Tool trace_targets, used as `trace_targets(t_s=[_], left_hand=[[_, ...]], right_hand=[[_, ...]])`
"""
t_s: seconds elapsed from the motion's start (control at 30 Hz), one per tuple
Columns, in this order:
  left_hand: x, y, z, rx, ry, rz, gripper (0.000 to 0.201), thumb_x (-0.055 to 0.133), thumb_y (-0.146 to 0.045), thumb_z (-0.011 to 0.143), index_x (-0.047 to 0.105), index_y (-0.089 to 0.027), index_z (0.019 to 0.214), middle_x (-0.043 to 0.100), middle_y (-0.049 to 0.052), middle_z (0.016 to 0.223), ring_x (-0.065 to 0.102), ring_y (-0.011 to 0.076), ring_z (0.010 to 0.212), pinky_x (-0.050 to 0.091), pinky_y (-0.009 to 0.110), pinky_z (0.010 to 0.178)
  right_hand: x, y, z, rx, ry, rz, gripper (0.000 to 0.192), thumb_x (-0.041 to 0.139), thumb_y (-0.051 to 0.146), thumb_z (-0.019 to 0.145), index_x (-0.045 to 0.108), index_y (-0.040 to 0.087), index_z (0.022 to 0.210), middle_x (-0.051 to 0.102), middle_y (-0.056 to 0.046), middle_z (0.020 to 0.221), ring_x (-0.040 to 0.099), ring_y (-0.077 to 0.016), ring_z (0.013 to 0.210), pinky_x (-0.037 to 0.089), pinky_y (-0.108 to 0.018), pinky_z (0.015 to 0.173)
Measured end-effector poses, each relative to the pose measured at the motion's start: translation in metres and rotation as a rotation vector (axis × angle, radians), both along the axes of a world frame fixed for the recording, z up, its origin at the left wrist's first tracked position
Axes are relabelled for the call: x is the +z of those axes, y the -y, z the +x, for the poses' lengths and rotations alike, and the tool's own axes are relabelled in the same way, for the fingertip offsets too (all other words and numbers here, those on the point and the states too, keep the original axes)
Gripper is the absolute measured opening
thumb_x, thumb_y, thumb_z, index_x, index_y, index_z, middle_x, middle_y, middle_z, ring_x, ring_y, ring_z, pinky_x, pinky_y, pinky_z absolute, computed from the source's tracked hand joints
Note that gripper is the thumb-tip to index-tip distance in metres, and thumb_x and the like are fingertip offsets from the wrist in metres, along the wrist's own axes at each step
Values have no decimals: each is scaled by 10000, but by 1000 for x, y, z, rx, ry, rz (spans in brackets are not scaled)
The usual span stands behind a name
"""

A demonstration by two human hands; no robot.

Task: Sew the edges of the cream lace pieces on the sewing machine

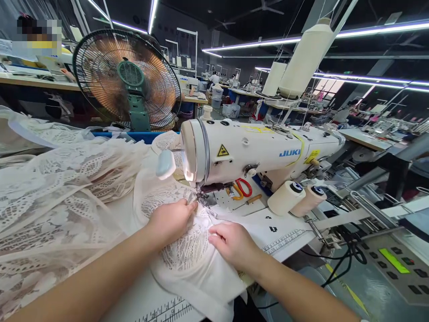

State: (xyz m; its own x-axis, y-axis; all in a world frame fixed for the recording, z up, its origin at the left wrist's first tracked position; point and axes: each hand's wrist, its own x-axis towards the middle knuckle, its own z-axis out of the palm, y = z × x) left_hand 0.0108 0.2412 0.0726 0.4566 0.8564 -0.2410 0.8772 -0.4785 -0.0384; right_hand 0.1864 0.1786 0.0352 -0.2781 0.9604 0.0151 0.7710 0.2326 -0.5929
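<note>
A white JUKI sewing machine [231,150] stands over the table, its presser foot [203,199] down near a cream lace bra [187,248]. My left hand [172,221] lies on the lace just left of the foot, fingers pressed together on the fabric close to the needle area. On the near right side of the foot, my right hand [231,241] pinches the bra's edge between thumb and curled fingers. One lace cup spreads below and between my hands, and more of the bra lies beyond the left one.
A heap of cream lace garments [60,197] covers the left side. Red-handled scissors [244,187] and thread cones [286,198] sit right of the needle. A large fan [130,80] stands behind; a control panel [392,264] is at lower right.
</note>
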Motion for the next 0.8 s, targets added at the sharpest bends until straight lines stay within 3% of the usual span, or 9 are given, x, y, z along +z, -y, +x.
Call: trace_targets(t_s=[0.37, 0.6, 0.7, 0.8], left_hand=[[-4, -8, 2, 59, 22, -10, 506, 275, -237, 876, 509, -190, 1322, 623, 134, 1005, 641, 318, 844, 469, 380, 602], [1, -16, -8, 43, 44, 44, 490, 209, -199, 885, 631, -167, 1132, 612, 153, 1054, 644, 292, 842, 471, 360, 599], [-3, -4, -21, -10, 92, 131, 485, 231, -286, 903, 650, -133, 1094, 506, 194, 1319, 601, 317, 1035, 504, 416, 793], [-9, 13, -33, -80, 96, 149, 654, 433, -560, 816, 565, -118, 1280, 345, 184, 1485, 390, 407, 1297, 362, 566, 1030]], right_hand=[[5, -8, -1, 8, 96, -21, 146, 529, 212, 849, 657, 171, 794, 622, -35, 748, 558, -171, 740, 374, -259, 640], [17, -15, -6, 22, 211, -50, 234, 489, 259, 888, 671, 169, 1005, 669, -82, 879, 594, -200, 820, 381, -280, 687], [19, -9, -1, 98, 327, -7, 241, 466, 289, 901, 658, 168, 982, 649, -78, 833, 572, -203, 770, 335, -286, 619], [21, 0, 9, 201, 404, 26, 249, 438, 281, 912, 639, 180, 1016, 640, -67, 826, 554, -196, 747, 273, -285, 560]])
